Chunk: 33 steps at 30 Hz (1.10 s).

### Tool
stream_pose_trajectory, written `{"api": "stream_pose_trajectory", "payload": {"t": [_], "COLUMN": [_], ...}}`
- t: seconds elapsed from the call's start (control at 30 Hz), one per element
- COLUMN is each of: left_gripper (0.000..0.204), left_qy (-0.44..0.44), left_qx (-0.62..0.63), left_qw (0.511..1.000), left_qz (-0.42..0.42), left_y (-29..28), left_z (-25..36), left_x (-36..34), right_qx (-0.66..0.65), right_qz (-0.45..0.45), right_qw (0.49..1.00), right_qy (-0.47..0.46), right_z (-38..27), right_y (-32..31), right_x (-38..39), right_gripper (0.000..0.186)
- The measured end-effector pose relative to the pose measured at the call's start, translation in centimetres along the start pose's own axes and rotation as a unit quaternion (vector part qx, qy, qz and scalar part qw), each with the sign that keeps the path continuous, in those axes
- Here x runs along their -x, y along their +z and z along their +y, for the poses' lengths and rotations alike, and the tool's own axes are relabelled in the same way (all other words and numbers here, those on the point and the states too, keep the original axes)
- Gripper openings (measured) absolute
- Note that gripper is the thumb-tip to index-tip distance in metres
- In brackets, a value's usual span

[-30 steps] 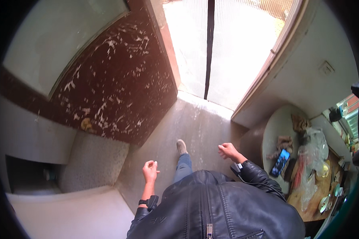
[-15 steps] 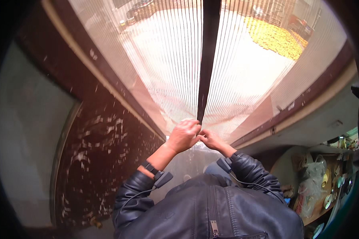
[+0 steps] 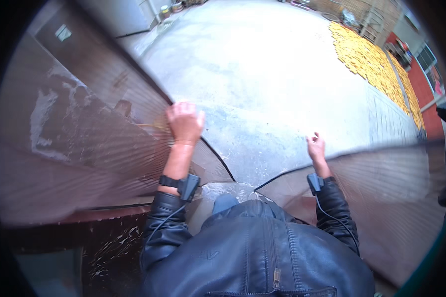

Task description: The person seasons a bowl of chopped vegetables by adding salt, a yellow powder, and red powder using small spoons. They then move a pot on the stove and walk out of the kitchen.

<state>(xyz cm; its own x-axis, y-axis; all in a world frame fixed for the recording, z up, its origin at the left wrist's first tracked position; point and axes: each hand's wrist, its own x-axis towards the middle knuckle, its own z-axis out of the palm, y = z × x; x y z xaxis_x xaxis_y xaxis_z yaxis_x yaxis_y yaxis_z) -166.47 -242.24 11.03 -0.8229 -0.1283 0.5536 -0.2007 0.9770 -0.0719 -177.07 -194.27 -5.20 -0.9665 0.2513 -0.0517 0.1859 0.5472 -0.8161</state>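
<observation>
A sheer, pleated screen curtain is parted in the middle, with dark strips along its edges. My left hand (image 3: 185, 123) is at the dark edge of the left curtain panel (image 3: 143, 116), which is swung out to the left. Its thumb stands apart from the fingers, off the fabric. Over the pale ground at the right, my right hand (image 3: 316, 146) is raised, fingers loosely bent and apart, with nothing seen in it. The right curtain panel (image 3: 371, 183) spreads beside and below that forearm.
Pale concrete ground (image 3: 252, 84) stretches ahead between the panels. Yellow corn cobs (image 3: 366, 59) lie in a broad heap at the far right, near a brick wall. Small buckets (image 3: 171, 8) stand at the far left. A dark, scuffed door panel (image 3: 116, 247) is at my lower left.
My hands have moved apart from the curtain's middle strip, the left one to the left and the right one to the right. The curtain has opened, and I am closer to the yard.
</observation>
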Motion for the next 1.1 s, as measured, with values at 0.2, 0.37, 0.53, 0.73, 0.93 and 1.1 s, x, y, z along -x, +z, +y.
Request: {"api": "stream_pose_trajectory", "payload": {"t": [0.2, 0.37, 0.53, 0.73, 0.93, 1.1], "left_gripper": [0.036, 0.041, 0.041, 0.040, 0.035, 0.034], "left_qy": [-0.223, -0.311, -0.387, -0.393, -0.537, -0.661], "left_qx": [-0.026, -0.013, 0.126, 0.336, 0.337, 0.214], "left_qw": [0.974, 0.950, 0.906, 0.829, 0.736, 0.601], "left_qz": [0.025, -0.020, -0.113, -0.211, -0.238, -0.395], "left_y": [8.4, 22.2, 32.4, 41.6, 54.6, 59.3], "left_z": [-6.8, -12.9, -18.0, -24.5, -32.0, -31.0], "left_x": [-0.3, -4.8, -13.8, -19.3, -13.8, -5.3], "right_qx": [-0.100, -0.066, -0.009, 0.125, 0.257, 0.123], "right_qz": [-0.111, -0.211, -0.259, -0.350, -0.402, -0.416], "right_qw": [0.979, 0.951, 0.873, 0.880, 0.874, 0.864], "right_qy": [0.137, 0.217, 0.413, 0.296, 0.093, 0.256], "right_z": [-0.2, 2.1, 6.6, 0.5, -4.1, -17.0], "right_y": [3.1, 12.1, 17.5, 31.6, 45.2, 60.7], "right_x": [-11.6, -19.6, -24.9, -34.3, -47.5, -61.6], "right_gripper": [0.043, 0.031, 0.024, 0.025, 0.028, 0.022]}}
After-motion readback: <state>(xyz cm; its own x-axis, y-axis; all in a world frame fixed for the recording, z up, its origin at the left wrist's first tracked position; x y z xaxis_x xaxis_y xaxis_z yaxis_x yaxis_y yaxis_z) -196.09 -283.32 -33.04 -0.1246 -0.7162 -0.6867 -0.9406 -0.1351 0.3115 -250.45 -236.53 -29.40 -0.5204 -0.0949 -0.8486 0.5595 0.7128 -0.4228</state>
